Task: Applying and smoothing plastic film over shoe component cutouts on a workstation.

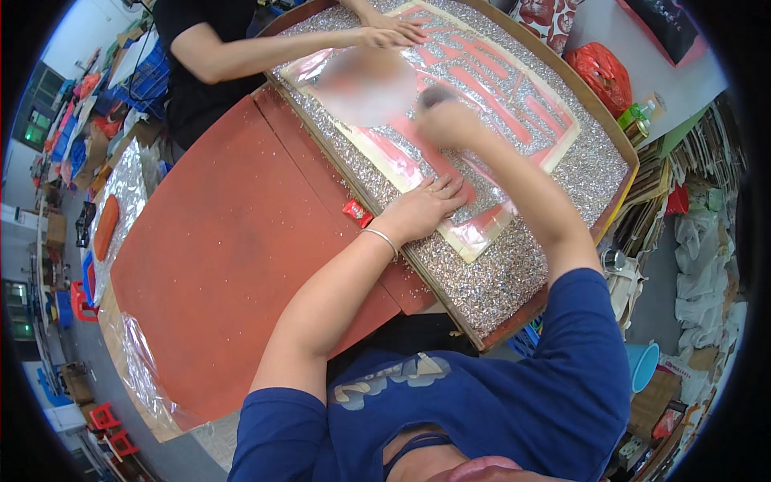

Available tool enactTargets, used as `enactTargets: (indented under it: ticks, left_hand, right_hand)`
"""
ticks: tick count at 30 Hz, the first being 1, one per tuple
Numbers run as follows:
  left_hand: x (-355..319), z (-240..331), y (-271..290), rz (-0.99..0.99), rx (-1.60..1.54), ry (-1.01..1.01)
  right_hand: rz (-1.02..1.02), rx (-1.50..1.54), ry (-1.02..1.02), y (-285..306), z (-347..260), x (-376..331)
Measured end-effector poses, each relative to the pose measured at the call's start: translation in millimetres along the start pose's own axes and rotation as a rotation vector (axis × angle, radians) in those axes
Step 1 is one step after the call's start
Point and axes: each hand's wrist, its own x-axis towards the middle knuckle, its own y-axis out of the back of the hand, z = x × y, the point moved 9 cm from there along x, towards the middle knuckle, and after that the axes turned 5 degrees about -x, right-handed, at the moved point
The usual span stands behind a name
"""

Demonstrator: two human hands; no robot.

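Note:
A clear sheet with pink cut-out shapes and a pale border [474, 241] lies in a shallow wooden tray [630, 181] full of small glittering beads [514, 277]. My left hand [419, 210] rests flat on the sheet's near-left edge, fingers spread, a bangle on its wrist. Farther in, my right hand [450, 122] is closed above the sheet. It is blurred, and a dark thing shows at its fingers, too indistinct to name. A co-worker's hands [392, 34] lie on the sheet's far part. A blurred pale patch [369, 92] hides the sheet beside them.
A red-brown table [217, 241] adjoins the tray on the left, with stray beads and a small red packet [357, 212] by the tray's edge. A red plastic bag [601, 76], bottles [636, 120] and stacked cardboard [691, 153] stand right. A blue bucket [642, 365] sits lower right.

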Motion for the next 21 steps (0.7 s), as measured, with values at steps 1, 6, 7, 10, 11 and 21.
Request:
enactTargets:
  ticks: [1,6,7,10,11,21]
  left_hand:
    - [-10.8,-3.8,1.5,0.006,0.112,-0.026]
    - [-2.6,11.2,12.5,0.033,0.018,-0.030]
    - [5.0,15.7,10.4,0.011,-0.005,-0.048]
    - [7.4,11.2,6.9,0.000,-0.006,-0.045]
    - [6.5,10.5,6.5,0.001,-0.016,-0.036]
    - [8.4,9.3,7.4,-0.063,-0.001,-0.023]
  right_hand:
    - [0.042,0.000,0.221,8.8,-58.4,-22.1]
    - [0.100,0.037,-0.078,41.8,30.2,-17.4]
    - [0.092,0.044,-0.206,38.8,80.4,-5.2]
    - [0.028,0.058,-0.249,25.1,90.8,22.2]
    - [-0.037,0.048,-0.186,18.9,72.7,31.9]
    - [0.217,0.148,-0.474,23.8,184.2,60.1]
